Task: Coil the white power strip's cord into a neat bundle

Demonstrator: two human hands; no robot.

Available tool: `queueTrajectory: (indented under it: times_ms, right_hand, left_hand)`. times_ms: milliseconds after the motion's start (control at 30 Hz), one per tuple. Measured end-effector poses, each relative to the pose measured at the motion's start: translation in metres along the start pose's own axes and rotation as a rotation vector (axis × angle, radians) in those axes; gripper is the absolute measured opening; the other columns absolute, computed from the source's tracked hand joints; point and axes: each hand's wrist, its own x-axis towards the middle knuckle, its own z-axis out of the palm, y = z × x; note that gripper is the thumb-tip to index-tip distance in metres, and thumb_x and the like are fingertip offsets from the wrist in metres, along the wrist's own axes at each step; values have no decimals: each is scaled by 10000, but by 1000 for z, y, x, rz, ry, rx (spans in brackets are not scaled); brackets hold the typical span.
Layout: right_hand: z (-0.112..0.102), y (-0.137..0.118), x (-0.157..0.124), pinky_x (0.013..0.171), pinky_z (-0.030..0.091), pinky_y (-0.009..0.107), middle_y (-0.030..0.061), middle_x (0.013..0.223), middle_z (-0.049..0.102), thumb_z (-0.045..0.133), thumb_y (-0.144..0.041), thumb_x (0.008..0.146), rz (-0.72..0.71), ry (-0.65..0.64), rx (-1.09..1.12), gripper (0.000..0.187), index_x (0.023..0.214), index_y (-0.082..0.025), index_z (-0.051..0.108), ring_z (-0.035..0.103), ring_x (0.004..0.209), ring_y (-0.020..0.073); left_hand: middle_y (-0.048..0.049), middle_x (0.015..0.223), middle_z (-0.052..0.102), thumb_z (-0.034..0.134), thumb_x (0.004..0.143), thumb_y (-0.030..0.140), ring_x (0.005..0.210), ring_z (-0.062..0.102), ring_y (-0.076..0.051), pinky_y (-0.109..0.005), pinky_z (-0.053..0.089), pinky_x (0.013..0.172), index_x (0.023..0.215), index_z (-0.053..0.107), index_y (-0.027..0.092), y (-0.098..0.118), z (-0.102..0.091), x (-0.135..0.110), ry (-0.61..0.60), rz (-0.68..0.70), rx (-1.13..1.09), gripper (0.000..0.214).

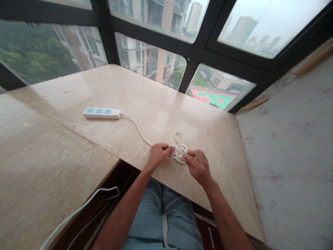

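Observation:
A white power strip [102, 113] with light blue sockets lies on the stone-patterned counter, left of centre. Its white cord [136, 125] runs right to a loose, tangled bundle of the same cord [179, 151]. My left hand [159, 155] pinches the bundle's left side between thumb and fingers. On the right side of the bundle, my right hand [198, 165] is closed with thumb and fingertips on the cord strands. One loop sticks out beyond the bundle, flat on the counter. The plug end cannot be made out.
Dark-framed windows [153, 33] border the counter [145, 97] at the back. A flowered wall [288, 156] stands at the right. Another white cable [78, 210] hangs over the dark gap at the lower left. A red drawer front [205, 229] shows below the counter.

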Motion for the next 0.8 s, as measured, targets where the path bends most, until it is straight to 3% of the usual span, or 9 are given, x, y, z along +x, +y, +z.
queueTrajectory:
  times_ms: [100, 167, 333, 467, 533, 633, 800]
  right_hand:
    - [0, -7, 4, 709, 422, 330, 57, 802, 634, 569, -156, 897, -53, -63, -48, 123, 894, -188, 688, 535, 770, 176]
    - [0, -9, 5, 705, 421, 326, 55, 801, 640, 578, -142, 889, -70, -33, -69, 118, 901, -188, 687, 538, 767, 171]
    - [0, -5, -2, 701, 449, 317, 50, 811, 633, 638, -106, 845, -6, 207, -85, 137, 938, -199, 677, 561, 770, 167]
    - [0, -3, -10, 687, 468, 313, 38, 823, 603, 622, -144, 863, 216, 486, -12, 71, 886, -201, 659, 576, 775, 164]
    - [-2, -2, -10, 662, 459, 300, 21, 794, 580, 607, -224, 883, 420, 658, 109, 57, 850, -187, 635, 564, 726, 148]
    - [-12, 7, -8, 569, 414, 248, -41, 689, 512, 604, -340, 880, 720, 875, 473, 160, 832, -193, 566, 485, 565, 93]
    - [-43, 52, -24, 473, 370, 180, -93, 668, 481, 729, -231, 712, 916, 1075, 1045, 278, 747, -199, 455, 410, 452, 32]
  left_hand:
    - [1, 572, 628, 536, 811, 467, 579, 554, -126, -230, 315, 533, 653, 727, 180, 6, 1, 3, 39, 23, 182, 380]
    - [3, 599, 631, 521, 821, 458, 592, 540, -122, -237, 304, 552, 654, 725, 182, 9, 2, 4, 56, 41, 228, 381]
    - [17, 565, 569, 523, 814, 518, 566, 495, -119, -244, 275, 545, 651, 705, 179, 7, 0, 7, 29, -1, 187, 418]
    - [33, 493, 442, 504, 821, 556, 517, 421, -109, -256, 226, 523, 547, 604, 172, 7, 0, 7, 40, -7, 219, 482]
    - [32, 499, 454, 510, 826, 537, 522, 426, -109, -259, 220, 532, 539, 585, 174, 8, 2, 6, 66, -10, 272, 469]
    - [22, 522, 517, 525, 828, 512, 544, 460, -117, -261, 238, 550, 547, 597, 179, 8, 7, 5, 118, 5, 337, 442]
    - [-3, 654, 672, 587, 815, 433, 610, 568, -135, -246, 336, 601, 729, 717, 206, 2, 13, -2, 208, 70, 254, 275]
